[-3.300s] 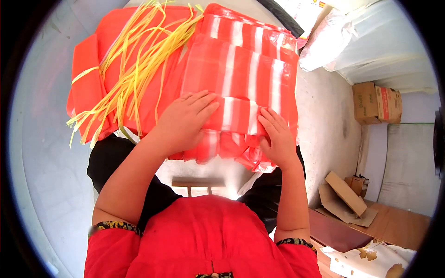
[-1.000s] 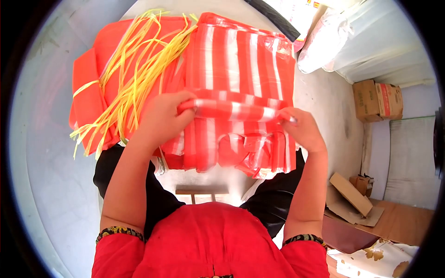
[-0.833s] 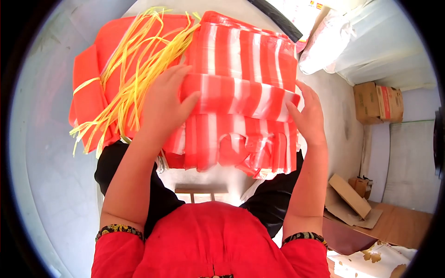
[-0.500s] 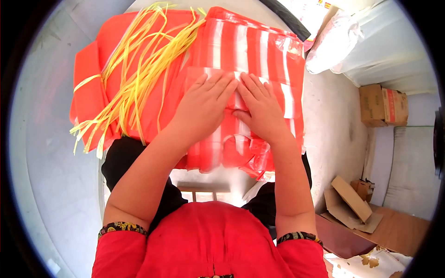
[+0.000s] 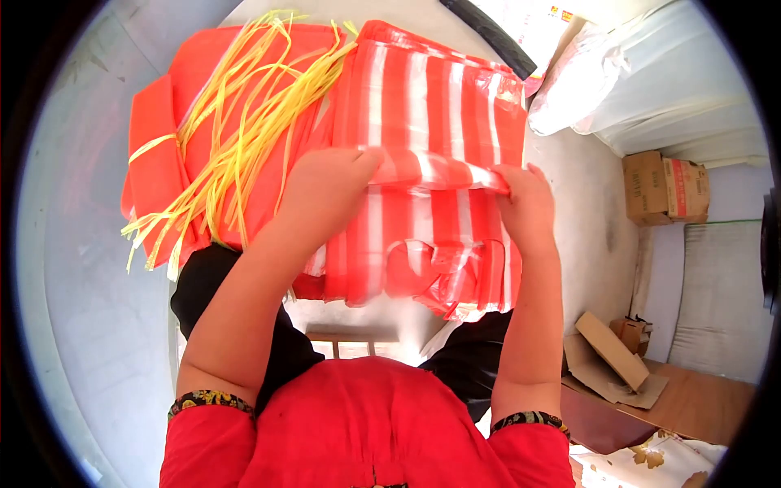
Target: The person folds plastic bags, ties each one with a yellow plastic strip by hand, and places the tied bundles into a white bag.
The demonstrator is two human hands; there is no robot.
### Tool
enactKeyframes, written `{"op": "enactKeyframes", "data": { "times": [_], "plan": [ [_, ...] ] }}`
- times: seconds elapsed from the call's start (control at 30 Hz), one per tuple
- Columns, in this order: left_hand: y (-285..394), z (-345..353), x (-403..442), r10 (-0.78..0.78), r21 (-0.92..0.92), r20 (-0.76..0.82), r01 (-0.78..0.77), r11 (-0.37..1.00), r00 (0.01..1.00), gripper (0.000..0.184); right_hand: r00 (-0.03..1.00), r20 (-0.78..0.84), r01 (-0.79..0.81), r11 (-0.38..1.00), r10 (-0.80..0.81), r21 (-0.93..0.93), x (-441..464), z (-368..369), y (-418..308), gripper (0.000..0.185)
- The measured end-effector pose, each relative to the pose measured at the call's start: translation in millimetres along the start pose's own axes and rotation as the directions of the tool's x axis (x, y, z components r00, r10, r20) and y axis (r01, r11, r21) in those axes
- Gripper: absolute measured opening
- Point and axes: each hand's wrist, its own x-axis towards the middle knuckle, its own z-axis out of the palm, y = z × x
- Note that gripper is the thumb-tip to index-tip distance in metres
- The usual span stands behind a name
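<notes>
A stack of red-and-white striped plastic bags (image 5: 423,102) lies in front of me, with cut-out, crumpled handle parts at its near edge. Across its middle I hold a folded striped plastic bag (image 5: 435,169) stretched sideways. My left hand (image 5: 333,183) is closed on its left end, and my right hand (image 5: 525,199) grips the right end; both are slightly blurred. To the left of the stack are red folded plastic sheets or bags (image 5: 203,61). A loose bunch of yellow ties (image 5: 244,154) lies over them, and one tie is wrapped around a red bundle (image 5: 153,175).
A black rolled item (image 5: 492,37) rests at the back edge of the work surface. White plastic sacks (image 5: 578,77) are at the back right. Cardboard boxes (image 5: 651,191) stand along the right wall, and an opened carton (image 5: 610,366) lies lower right. My knees are under the near edge.
My hands lay flat and close together on the striped bags. Now they have moved apart, each gripping one end of a folded bag stretched across the stack.
</notes>
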Motion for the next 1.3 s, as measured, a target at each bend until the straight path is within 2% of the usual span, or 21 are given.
{"op": "enactKeyframes", "data": {
  "times": [0.07,0.1,0.17,0.2,0.27,0.37,0.47,0.57,0.67,0.87,0.97,1.07,1.17,1.27,1.3],
  "plan": [
    [6,-18,-8,-0.048,-0.224,0.094,0.068,0.972,0.994,0.043,0.995,-0.1,-0.001,1.0,-0.001,-0.018,-1,-25,-6,0.037],
    [5,-23,-11,-0.1,-0.406,0.178,0.166,0.899,0.979,0.044,0.973,-0.228,0.025,0.999,-0.033,-0.039,2,-36,-13,0.036],
    [-1,-29,-19,-0.143,-0.684,0.362,0.367,0.63,0.921,0.046,0.877,-0.469,0.07,0.993,-0.106,-0.093,9,-49,-29,0.035],
    [-4,-27,-23,-0.142,-0.672,0.354,0.356,0.649,0.925,0.047,0.863,-0.491,0.074,0.99,-0.123,-0.119,9,-48,-32,0.034],
    [-12,-19,-28,-0.143,-0.642,0.334,0.336,0.689,0.932,0.049,0.915,-0.388,0.129,0.991,-0.112,0.02,-1,-29,-42,0.032],
    [-17,-21,-33,-0.082,-0.324,0.246,0.161,0.932,0.966,0.056,0.981,-0.154,0.148,0.972,-0.12,0.185,-27,13,-60,0.028],
    [-19,-15,-35,0.106,-0.214,0.022,-0.099,0.972,0.994,0.059,0.982,-0.156,0.149,0.939,-0.105,0.308,-44,37,-88,0.03],
    [-13,-1,-27,0.24,-0.237,-0.127,-0.265,0.935,0.962,0.062,0.97,-0.168,0.222,0.919,-0.175,0.325,-43,42,-111,0.038],
    [-2,-2,-19,0.12,-0.405,0.047,-0.091,0.91,0.992,0.063,0.921,-0.179,0.384,0.887,-0.347,0.257,-30,44,-122,0.04],
    [4,1,-8,0.073,-0.449,0.146,0.0,0.893,0.987,0.06,0.93,-0.051,0.365,0.903,-0.363,0.228,-6,45,-122,0.038],
    [-6,29,-18,0.174,-0.308,-0.053,-0.182,0.934,0.983,0.061,0.929,-0.061,0.367,0.89,-0.365,0.269,-2,54,-114,0.035],
    [-10,34,-26,0.228,-0.238,-0.051,-0.233,0.943,0.972,0.062,0.97,0.017,0.217,0.899,-0.241,0.381,-7,54,-110,0.034],
    [-7,30,-29,0.266,-0.14,0.005,-0.262,0.955,0.964,0.062,0.986,0.131,0.056,0.936,-0.107,0.348,-8,55,-96,0.035],
    [-3,25,-29,0.277,-0.128,0.067,-0.267,0.955,0.959,0.062,0.987,0.053,0.135,0.962,-0.151,0.236,-4,61,-61,0.036],
    [-3,27,-29,0.286,-0.127,0.06,-0.277,0.952,0.956,0.062,0.992,0.025,0.116,0.972,-0.124,0.202,-4,62,-51,0.037]
  ]
}}
